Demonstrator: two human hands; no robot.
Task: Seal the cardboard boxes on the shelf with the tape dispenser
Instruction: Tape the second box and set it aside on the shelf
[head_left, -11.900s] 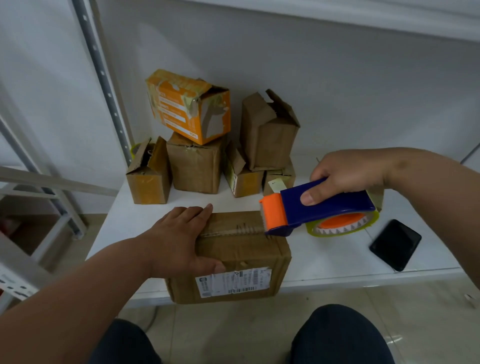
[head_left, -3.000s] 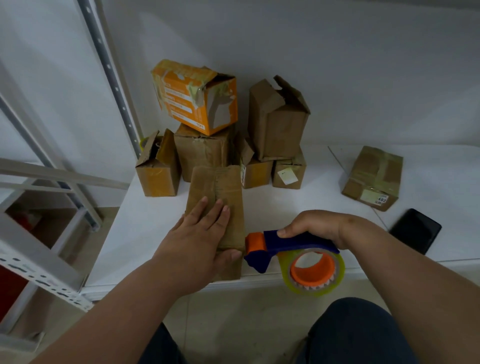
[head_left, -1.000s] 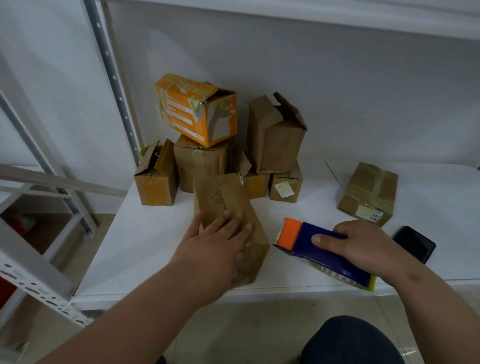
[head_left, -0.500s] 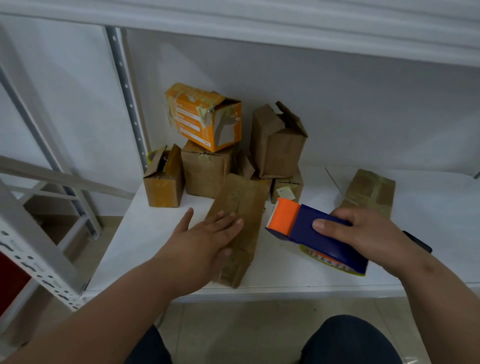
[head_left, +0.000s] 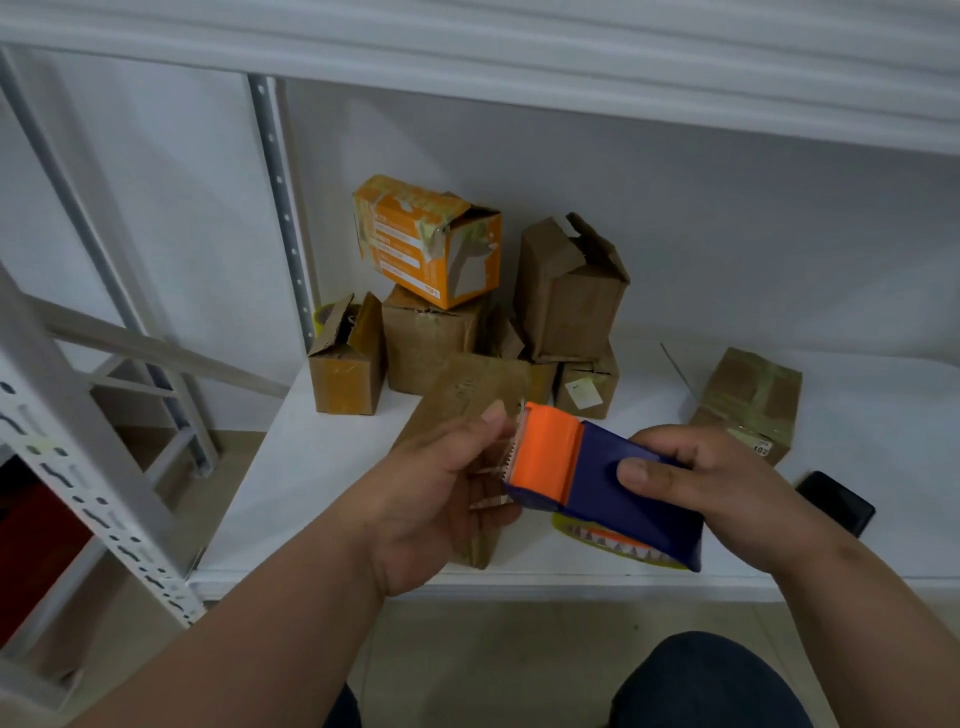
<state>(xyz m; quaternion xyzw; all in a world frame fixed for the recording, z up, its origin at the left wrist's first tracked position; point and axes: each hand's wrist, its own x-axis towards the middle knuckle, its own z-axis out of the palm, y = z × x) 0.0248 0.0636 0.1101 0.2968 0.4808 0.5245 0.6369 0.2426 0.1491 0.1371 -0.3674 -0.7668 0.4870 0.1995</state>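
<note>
My right hand (head_left: 711, 478) grips the blue body of the tape dispenser (head_left: 597, 483), held above the shelf's front edge with its orange toothed end pointing left. At that end, my left hand (head_left: 436, 499) pinches the clear tape end between thumb and fingers. Below both hands a long brown cardboard box (head_left: 467, 389) lies on the white shelf (head_left: 311, 493), partly hidden by them. Neither hand touches it.
Several boxes are piled at the back: an orange box (head_left: 415, 239) on top, an open brown box (head_left: 566, 291), a small open box (head_left: 345, 364) at the left. A taped box (head_left: 748, 400) and a black phone (head_left: 836, 501) lie at the right. An upper shelf (head_left: 519, 52) hangs overhead.
My left hand has left the long brown box and come up to the dispenser's orange end. The dispenser has risen slightly; the box stays on the shelf.
</note>
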